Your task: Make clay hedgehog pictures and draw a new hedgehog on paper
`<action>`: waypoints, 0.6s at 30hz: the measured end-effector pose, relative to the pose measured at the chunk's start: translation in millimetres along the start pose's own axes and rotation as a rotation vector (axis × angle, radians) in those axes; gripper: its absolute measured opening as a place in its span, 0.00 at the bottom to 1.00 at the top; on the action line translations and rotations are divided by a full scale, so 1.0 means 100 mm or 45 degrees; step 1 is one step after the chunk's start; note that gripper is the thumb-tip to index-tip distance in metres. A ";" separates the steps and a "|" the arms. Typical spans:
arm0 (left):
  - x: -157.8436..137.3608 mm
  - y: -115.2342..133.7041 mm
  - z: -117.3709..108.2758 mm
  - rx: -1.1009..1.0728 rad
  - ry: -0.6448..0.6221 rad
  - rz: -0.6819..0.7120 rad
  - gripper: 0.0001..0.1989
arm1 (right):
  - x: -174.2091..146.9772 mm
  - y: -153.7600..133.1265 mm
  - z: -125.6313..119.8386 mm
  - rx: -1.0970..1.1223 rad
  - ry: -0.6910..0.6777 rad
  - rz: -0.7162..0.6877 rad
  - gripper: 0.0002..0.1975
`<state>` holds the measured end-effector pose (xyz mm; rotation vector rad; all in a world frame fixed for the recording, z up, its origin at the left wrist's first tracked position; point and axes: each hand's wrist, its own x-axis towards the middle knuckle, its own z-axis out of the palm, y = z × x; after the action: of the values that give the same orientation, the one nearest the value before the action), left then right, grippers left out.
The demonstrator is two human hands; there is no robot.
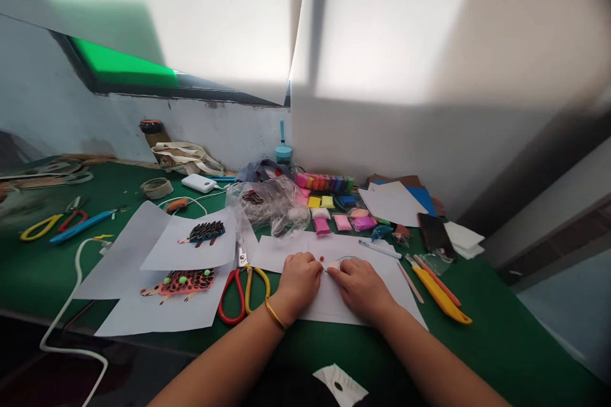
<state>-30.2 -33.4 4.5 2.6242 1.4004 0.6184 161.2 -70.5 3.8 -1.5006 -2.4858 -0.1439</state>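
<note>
Both of my hands rest on a white sheet of paper (329,312). My left hand (300,281) has its fingers curled together, their tips hidden or too small to read. My right hand (363,290) faces it, index finger reaching left toward a tiny dark spot on the paper; the other fingers are bent under. What either hand pinches, if anything, I cannot make out. A small red ball (321,259) lies just beyond the gap between the hands. Part of a rounded drawn or modelled shape (351,259) shows behind my right hand, mostly covered by it.
Left are red-and-yellow-handled scissors (242,292) and hedgehog pictures in black (206,233) and pink (188,283). Packets of coloured clay (342,222) and a plastic bag (274,206) lie behind. Right are a pen (380,248), a yellow cutter knife (442,296) and a dark phone (436,235).
</note>
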 end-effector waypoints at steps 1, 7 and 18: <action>0.00 0.00 0.00 -0.001 0.003 -0.001 0.09 | 0.01 0.00 -0.01 -0.011 -0.004 -0.012 0.16; 0.01 -0.01 0.02 -0.009 0.018 -0.029 0.11 | 0.15 -0.04 -0.07 -0.107 -0.044 -0.127 0.11; 0.02 -0.03 0.00 -0.041 -0.006 -0.042 0.13 | 0.45 0.10 -0.08 0.153 -0.205 0.015 0.10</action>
<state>-31.1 -29.8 4.1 2.5707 1.4172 0.6245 151.0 -28.1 22.0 -1.5320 -2.5558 0.1316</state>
